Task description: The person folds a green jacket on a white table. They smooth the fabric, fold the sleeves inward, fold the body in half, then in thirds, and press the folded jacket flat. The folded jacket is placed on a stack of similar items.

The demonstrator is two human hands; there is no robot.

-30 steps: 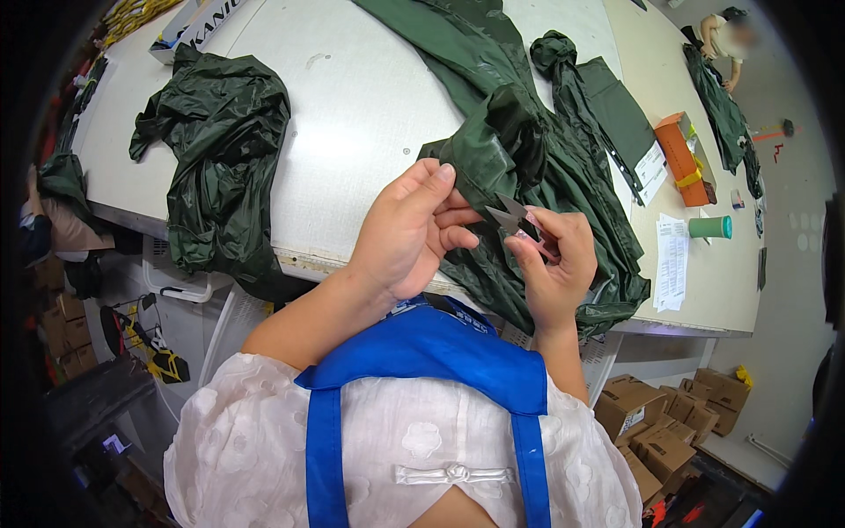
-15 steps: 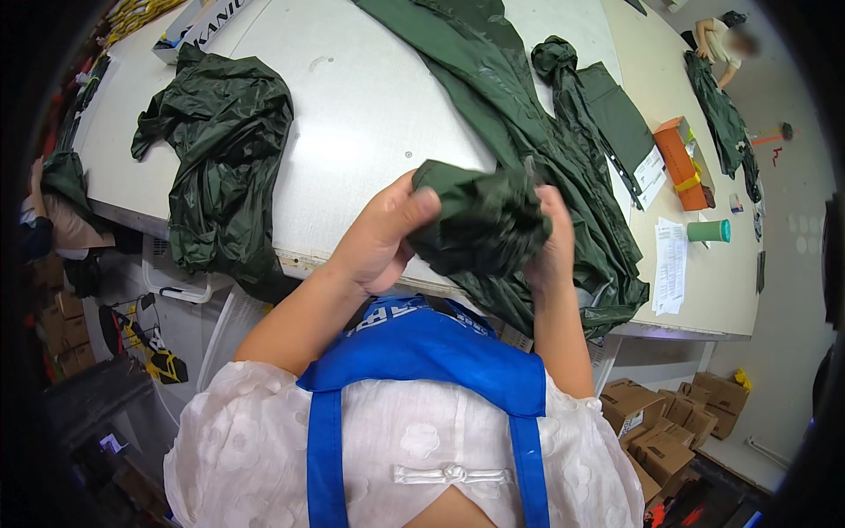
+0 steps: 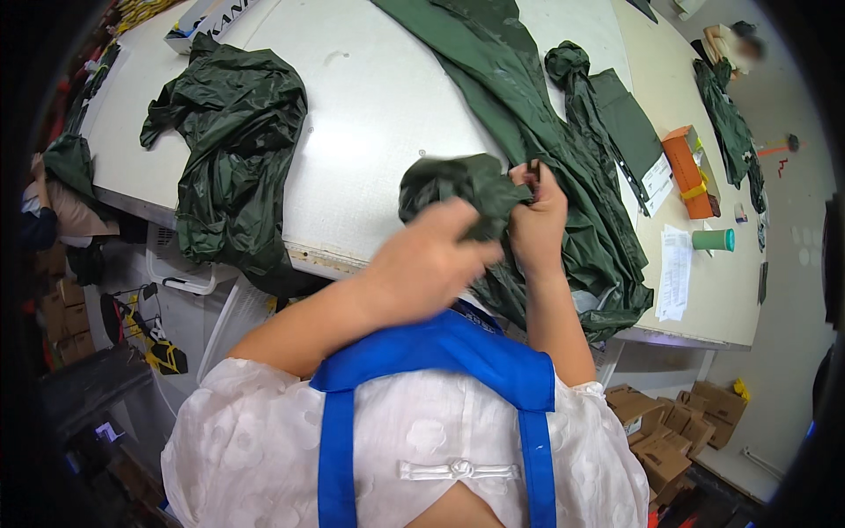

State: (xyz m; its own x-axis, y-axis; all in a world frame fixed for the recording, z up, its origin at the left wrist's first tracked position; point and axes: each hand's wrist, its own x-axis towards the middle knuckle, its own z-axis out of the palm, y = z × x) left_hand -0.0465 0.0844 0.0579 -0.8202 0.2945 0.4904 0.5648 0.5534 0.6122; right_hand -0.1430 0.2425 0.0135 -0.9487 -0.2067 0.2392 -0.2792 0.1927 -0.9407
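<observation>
A bunched dark green fabric bundle (image 3: 466, 180) is held above the table edge. My right hand (image 3: 539, 216) is closed on its right end, with thumb and fingers pinched together. My left hand (image 3: 431, 264), smeared by motion, is at the near side of the bundle with its fingers apart; whether it touches the fabric I cannot tell. Just beyond and right of the bundle, a long green waterproof garment (image 3: 550, 132) stretches across the table and hangs over the near edge.
On the white table (image 3: 370, 114), another crumpled green garment (image 3: 238, 150) lies to the left. At right are a folded green piece (image 3: 625, 123), an orange box (image 3: 689, 172), paper sheets (image 3: 675, 273) and a green cylinder (image 3: 715, 239). Cardboard boxes (image 3: 660, 440) stand below. Other people work at the far right and left.
My left hand has let go of the bundle's left side and moved right and nearer. The bundle has shifted slightly left, with my right hand still gripping it.
</observation>
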